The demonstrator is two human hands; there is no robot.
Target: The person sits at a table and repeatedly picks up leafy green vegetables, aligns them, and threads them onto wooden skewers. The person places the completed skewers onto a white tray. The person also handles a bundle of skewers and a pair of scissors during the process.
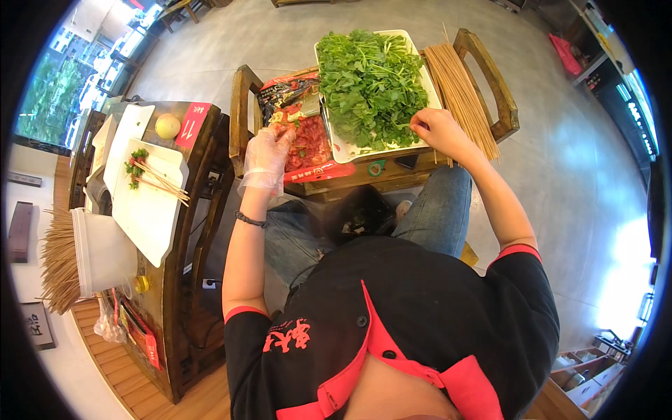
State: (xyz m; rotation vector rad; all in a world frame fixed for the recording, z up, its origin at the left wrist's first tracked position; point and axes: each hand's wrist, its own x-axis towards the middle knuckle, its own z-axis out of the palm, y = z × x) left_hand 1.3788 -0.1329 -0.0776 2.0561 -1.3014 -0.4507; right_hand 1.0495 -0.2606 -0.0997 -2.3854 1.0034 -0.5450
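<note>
My left hand point(275, 147), in a clear plastic glove, is over the raw red meat point(312, 139) in an opened printed plastic bag point(320, 172). Its fingertips are drawn together beside a small green bit; what they hold is too small to make out. My bare right hand point(438, 131) is at the right side of a heap of leafy green herbs, likely cilantro point(370, 84). Thumb and fingers pinch a thin green sprig there. The herbs fill a white tray point(344, 156). To its right lies a bundle of bamboo skewers point(462, 94).
A wooden stand point(506, 115) with raised side rails bears all this. On the left table point(178, 336), a white tray point(149, 220) holds several skewers point(160, 178) with meat and greens. A white bucket point(105, 252) of skewers stands nearby. Below me is a black bin point(365, 212).
</note>
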